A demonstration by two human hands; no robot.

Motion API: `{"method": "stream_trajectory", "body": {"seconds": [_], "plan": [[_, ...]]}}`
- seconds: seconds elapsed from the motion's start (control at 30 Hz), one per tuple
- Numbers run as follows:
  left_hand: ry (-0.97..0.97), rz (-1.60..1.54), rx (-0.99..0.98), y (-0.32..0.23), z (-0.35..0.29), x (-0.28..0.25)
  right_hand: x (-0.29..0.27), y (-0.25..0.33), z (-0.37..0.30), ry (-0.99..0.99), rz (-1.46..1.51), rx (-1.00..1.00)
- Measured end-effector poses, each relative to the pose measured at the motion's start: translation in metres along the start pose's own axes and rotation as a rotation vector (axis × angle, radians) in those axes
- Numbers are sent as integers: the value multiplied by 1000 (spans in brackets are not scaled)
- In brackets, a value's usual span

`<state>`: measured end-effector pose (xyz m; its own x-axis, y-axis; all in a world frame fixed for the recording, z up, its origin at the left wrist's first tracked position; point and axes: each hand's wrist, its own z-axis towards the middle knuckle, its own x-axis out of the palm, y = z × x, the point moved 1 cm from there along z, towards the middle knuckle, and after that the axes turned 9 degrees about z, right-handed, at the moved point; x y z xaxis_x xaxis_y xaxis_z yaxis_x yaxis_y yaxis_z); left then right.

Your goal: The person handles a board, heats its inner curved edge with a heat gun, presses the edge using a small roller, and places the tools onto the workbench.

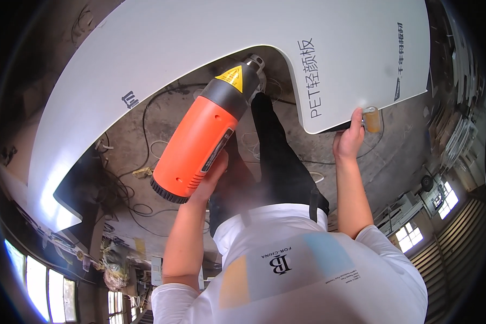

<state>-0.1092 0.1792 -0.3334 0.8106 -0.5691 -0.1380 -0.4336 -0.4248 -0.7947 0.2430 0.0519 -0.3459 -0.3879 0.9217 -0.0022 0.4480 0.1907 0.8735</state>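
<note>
We note the left hand (217, 170) clamped around the orange gun (200, 141), its nozzle (255, 62) near the inner curve of the white panel (362, 59). At the panel's lower right edge, the right hand (349, 141) has its thumb raised beside an amber cylinder (372, 120); fingers hidden, we cannot tell its grip.

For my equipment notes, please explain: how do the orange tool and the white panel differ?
Colour: the orange tool has black parts and a metal nozzle; the white panel is pale.
Shape: the tool is rounded and thick, the panel a broad sheet with a curved cutout.
Handling: the left hand holds the tool; the right hand is at the panel's edge.
Both carry printed markings.
</note>
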Motion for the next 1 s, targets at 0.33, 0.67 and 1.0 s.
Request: {"method": "stream_trajectory", "body": {"seconds": [0.33, 0.67, 1.0], "plan": [[-46, -87, -68, -26, -4, 1, -1, -3, 0, -9, 23, 1], [-80, 594, 269, -39, -10, 0, -4, -7, 0, -47, -45, -61], [8, 222, -3, -8, -11, -9, -7, -13, -9, -67, 98, -2]]}}
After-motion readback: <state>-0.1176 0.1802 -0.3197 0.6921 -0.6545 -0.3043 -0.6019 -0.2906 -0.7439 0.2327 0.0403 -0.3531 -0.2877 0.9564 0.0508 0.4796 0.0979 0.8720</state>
